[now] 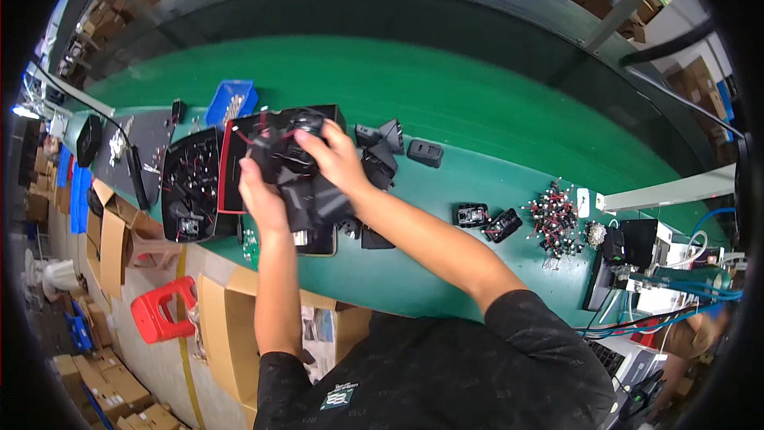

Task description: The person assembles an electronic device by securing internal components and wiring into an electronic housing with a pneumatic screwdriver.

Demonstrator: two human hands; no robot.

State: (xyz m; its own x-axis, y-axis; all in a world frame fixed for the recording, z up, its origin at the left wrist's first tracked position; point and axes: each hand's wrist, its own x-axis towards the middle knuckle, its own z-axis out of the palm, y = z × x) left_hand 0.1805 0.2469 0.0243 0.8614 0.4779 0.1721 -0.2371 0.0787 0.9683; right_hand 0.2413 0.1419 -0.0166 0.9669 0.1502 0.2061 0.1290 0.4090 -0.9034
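Note:
Both hands are together over a black tray with a red side (231,183) near the left of the bench. In my right hand (338,161) is a black plastic housing (302,129), gripped with the thumb across its near side. Thin red wires run from about it toward the left. My left hand (263,197) is raised just left of the housing, beside blurred dark parts; its fingers are partly hidden, so its hold does not show. Several black plastic shells (380,161) lie to the right of the hands.
A black bin of wired parts (191,179) stands at left, a blue tray of small pieces (232,102) behind it. Two open housings (473,215) and a pile of wired connectors (555,219) sit right. Cardboard boxes (227,334) and a red stool (163,310) stand below the bench.

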